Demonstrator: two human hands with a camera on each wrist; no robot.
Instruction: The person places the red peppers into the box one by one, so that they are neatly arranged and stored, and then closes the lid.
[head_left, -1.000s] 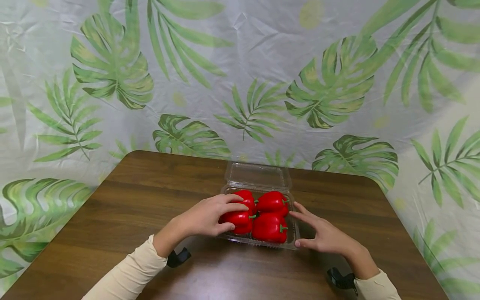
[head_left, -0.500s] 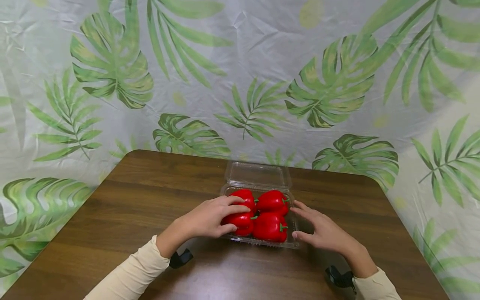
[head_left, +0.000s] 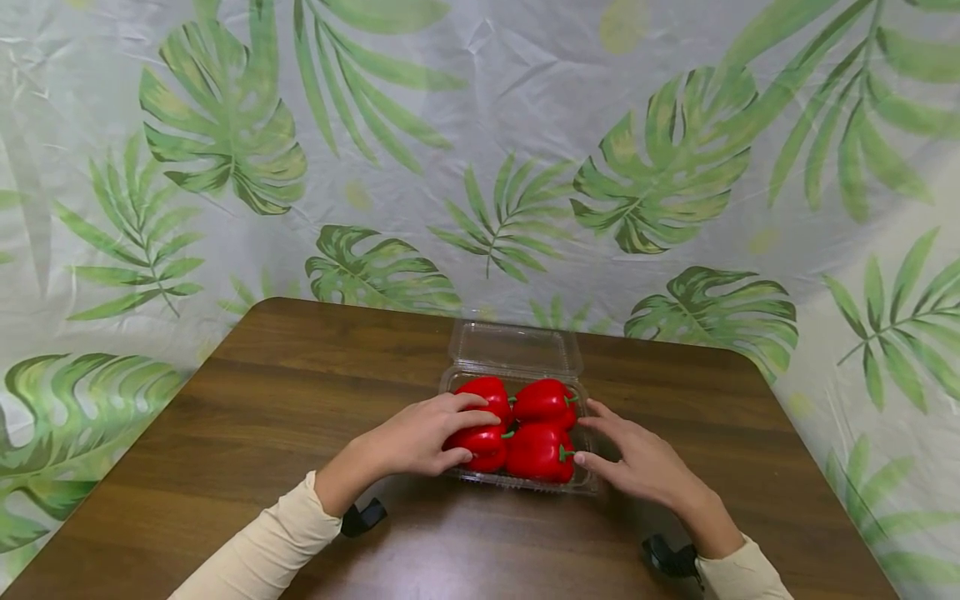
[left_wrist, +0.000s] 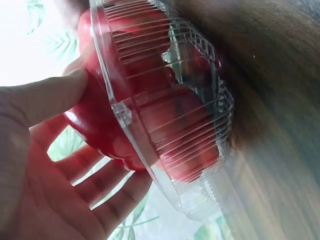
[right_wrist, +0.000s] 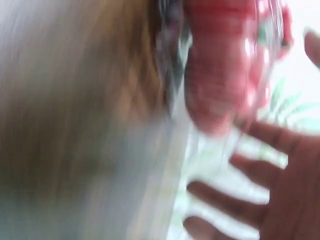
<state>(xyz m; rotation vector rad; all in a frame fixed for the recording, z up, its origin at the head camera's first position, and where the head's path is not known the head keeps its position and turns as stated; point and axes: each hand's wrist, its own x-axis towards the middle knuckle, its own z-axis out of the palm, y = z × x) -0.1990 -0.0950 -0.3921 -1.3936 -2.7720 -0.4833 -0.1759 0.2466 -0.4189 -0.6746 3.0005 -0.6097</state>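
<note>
A clear plastic clamshell container (head_left: pixel 457 382) holds several glossy red bell peppers with green stems, its lid (head_left: pixel 517 348) folded back. My left hand (head_left: pixel 420 435) grips the near-left bell pepper (head_left: pixel 491 454), thumb on its near side and fingers over its top. In the left wrist view that bell pepper (left_wrist: pixel 95 112) bulges above the container's rim, between thumb and fingers. My right hand (head_left: pixel 641 462) is at the container's right side with fingers spread, thumb by the stem of the near-right bell pepper (head_left: pixel 534 457). The right wrist view is blurred; its hand (right_wrist: pixel 295 185) has spread fingers.
The container stands on a brown wooden table (head_left: pixel 315 367), towards its far edge. Behind hangs a pale curtain (head_left: pixel 525 100) printed with green leaves. Two more bell peppers fill the back row, the right one (head_left: pixel 540 402) beside the partly covered left one (head_left: pixel 483 392).
My right thumb has moved left and up, from the container's right rim to the near-right bell pepper's stem. The left hand and its bell pepper have shifted slightly right.
</note>
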